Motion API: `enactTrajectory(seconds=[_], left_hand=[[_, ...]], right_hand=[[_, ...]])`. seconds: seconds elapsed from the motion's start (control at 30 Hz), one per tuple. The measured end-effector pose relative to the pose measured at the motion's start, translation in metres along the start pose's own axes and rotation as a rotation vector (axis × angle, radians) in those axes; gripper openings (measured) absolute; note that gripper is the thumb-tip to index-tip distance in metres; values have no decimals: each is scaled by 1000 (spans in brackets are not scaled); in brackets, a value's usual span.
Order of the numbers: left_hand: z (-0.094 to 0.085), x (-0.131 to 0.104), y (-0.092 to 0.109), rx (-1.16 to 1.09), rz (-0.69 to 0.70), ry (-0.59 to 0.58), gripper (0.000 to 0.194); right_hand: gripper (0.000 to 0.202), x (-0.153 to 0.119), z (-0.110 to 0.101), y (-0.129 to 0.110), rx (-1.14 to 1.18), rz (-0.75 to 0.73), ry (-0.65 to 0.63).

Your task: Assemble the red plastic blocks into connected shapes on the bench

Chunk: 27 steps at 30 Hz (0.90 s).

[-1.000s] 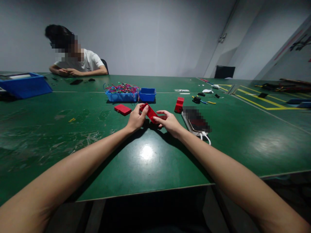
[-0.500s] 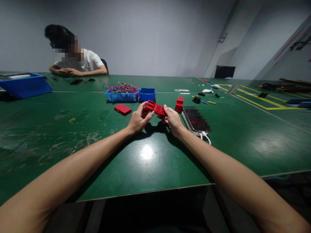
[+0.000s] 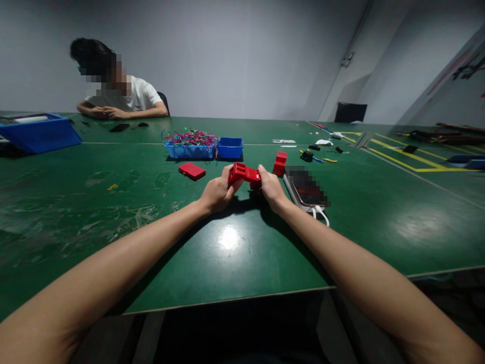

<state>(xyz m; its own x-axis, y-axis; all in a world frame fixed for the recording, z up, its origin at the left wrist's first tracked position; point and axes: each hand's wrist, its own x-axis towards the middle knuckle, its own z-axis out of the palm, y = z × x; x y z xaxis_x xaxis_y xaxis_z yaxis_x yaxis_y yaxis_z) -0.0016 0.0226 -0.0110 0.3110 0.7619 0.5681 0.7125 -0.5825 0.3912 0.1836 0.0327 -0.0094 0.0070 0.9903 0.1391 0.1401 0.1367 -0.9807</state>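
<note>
Some red plastic (image 3: 242, 173), green table (image 3: 231, 273), wall (image 3: 246, 60)

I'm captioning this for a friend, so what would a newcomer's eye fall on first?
Probably the bright red piece held between the left hand and right hand, mid-picture over the green table. Next, likely the tangle of colourful wires heaped in a blue tray, farther off and slightly left of the hands.

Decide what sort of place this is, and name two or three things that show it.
Probably a workshop or assembly room: a big green table, a blue bin heaped with coloured wires, and a red part held by the left hand and right hand.
</note>
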Motion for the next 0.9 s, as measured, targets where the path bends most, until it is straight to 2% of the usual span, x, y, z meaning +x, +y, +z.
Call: enactTrajectory(seconds=[0.1, 0.23, 0.3, 0.4, 0.5, 0.67, 0.77, 0.9], left_hand=[[0, 0, 1, 17, -11, -11, 50], [-1, 1, 2, -3, -67, -22, 48], [-1, 3, 0, -51, -152, -11, 46], [0, 7, -5, -158, -286, 43, 55], [1, 10, -10, -229, -317, 54, 60], [-1, 8, -5, -189, -272, 38, 56], [-2, 5, 0, -138, -150, 2, 58], [-1, 1, 1, -54, -18, -36, 70]], right_hand=[[60, -2, 1, -3, -62, -18, 58], [56, -7, 4, -9, -55, -59, 48], [50, -10, 7, -11, -6, -88, 17], [49, -15, 12, -10, -2, -149, -56], [49, -18, 14, -7, -44, -191, -83], [43, -15, 14, -8, 37, -87, -42], [38, -12, 14, -13, 122, 23, 9], [35, -9, 12, -19, 169, 93, 74]])
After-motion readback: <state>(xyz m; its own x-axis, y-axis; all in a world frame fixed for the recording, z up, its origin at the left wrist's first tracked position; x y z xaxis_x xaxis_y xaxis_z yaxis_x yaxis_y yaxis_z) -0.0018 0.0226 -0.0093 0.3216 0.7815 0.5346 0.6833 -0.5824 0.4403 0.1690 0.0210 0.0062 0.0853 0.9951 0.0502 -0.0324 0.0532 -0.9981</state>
